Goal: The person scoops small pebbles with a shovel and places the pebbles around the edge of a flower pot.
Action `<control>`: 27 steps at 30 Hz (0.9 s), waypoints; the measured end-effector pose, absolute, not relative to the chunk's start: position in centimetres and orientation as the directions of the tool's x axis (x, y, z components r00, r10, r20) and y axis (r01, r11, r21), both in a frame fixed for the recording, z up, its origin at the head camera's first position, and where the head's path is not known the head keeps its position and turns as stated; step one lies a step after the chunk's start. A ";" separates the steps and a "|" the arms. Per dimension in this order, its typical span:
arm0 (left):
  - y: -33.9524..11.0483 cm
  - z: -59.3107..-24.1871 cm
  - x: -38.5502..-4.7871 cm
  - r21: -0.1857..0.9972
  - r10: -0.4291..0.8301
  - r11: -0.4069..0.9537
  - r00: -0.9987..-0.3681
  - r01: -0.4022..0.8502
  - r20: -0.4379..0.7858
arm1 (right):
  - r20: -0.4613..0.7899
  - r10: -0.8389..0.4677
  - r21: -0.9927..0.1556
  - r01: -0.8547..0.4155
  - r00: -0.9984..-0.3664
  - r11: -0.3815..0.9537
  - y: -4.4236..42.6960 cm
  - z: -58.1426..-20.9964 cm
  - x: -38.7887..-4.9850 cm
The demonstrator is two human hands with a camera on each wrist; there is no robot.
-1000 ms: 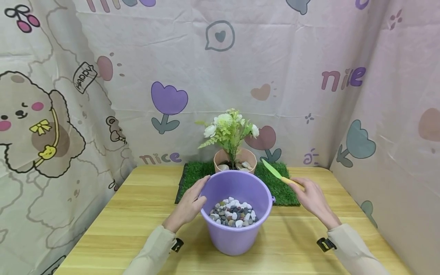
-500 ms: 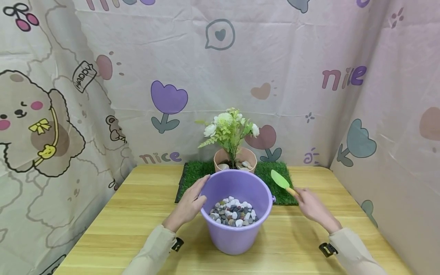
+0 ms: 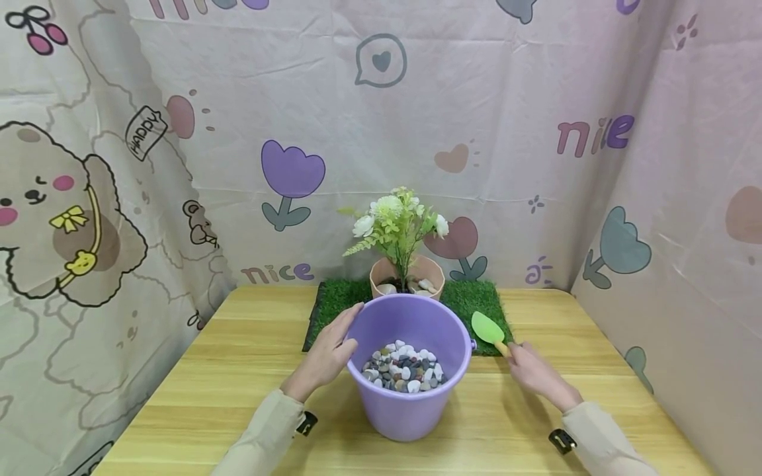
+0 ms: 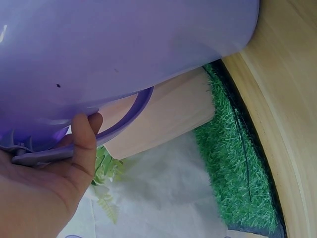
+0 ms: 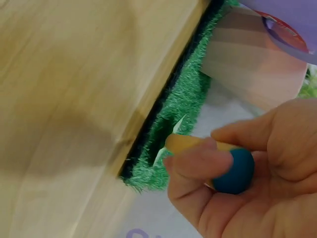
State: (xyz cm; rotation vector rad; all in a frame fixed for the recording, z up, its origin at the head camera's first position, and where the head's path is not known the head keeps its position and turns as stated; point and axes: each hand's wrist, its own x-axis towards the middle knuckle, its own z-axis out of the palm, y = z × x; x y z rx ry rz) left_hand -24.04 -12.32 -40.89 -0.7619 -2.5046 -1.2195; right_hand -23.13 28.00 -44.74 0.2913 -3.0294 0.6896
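A purple bucket stands upright on the table, with white, grey and reddish pebbles lying in its bottom. My left hand grips the bucket's left rim. In the left wrist view its fingers curl by the bucket's handle, just under the rim. To the right of the bucket, my right hand holds a small trowel by its yellow handle, which ends in a teal knob. The trowel's green blade points away over the grass mat; I cannot tell whether it touches.
Behind the bucket, a peach flowerpot with white flowers and stones stands on a green artificial grass mat. The wooden table reaches back to a patterned cloth hung on several sides.
My right hand has lowered the trowel and drawn it slightly nearer. Its blade has turned from edge-on to flatter, showing its broad face. My left hand and the bucket stay put.
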 end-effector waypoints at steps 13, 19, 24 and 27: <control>-12.2 -40.8 -24.3 0.674 0.344 0.511 -0.846 0.533 0.408 | -0.049 -0.067 -0.499 -0.033 -0.997 0.866 28.0 -46.7 -23.3; -12.4 -40.5 -24.2 0.699 0.357 0.505 -0.860 0.507 0.365 | -0.073 -0.053 -0.505 -0.009 -0.996 0.863 28.0 -47.2 -23.3; -12.9 -40.6 -24.8 0.723 0.344 0.500 -0.875 0.477 0.340 | -0.095 -0.053 -0.495 0.001 -0.994 0.869 28.1 -47.1 -23.5; -13.3 -40.6 -25.0 0.736 0.348 0.500 -0.884 0.457 0.312 | -0.105 -0.058 -0.460 -0.004 -0.993 0.888 28.3 -46.7 -23.7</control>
